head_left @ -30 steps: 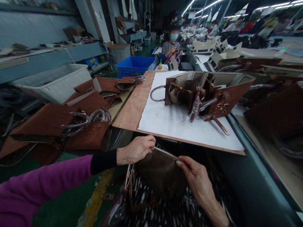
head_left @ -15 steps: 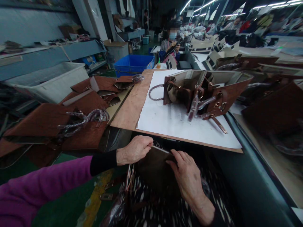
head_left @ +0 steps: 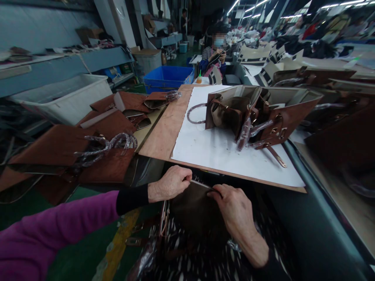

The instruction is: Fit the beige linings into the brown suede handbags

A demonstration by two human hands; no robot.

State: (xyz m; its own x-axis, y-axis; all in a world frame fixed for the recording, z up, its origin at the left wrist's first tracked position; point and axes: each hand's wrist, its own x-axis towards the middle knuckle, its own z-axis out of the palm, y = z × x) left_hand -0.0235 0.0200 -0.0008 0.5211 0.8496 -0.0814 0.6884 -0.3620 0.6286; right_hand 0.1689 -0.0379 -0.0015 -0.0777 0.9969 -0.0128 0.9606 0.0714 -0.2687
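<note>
My left hand (head_left: 169, 183) is closed in a pinch on the upper edge of a dark brown bag (head_left: 193, 207) that rests on my lap below the table edge. My right hand (head_left: 234, 208) grips the same edge a little to the right, fingers curled over it. The bag's lower part is dark and hard to make out. On the white sheet (head_left: 216, 152) ahead stand brown handbags (head_left: 258, 113) with wrapped handles and gold buckles, out of reach of both hands.
A wooden board (head_left: 164, 132) carries the white sheet. More brown bags (head_left: 96, 144) lie piled to the left, beside a white tub (head_left: 64, 97) and a blue crate (head_left: 166, 76). A seated person (head_left: 215, 54) works at the far end. A dark conveyor edge (head_left: 316, 218) runs on the right.
My right hand has slid left along the bag's upper edge, closer to my left hand. My left hand has kept its pinch in nearly the same place.
</note>
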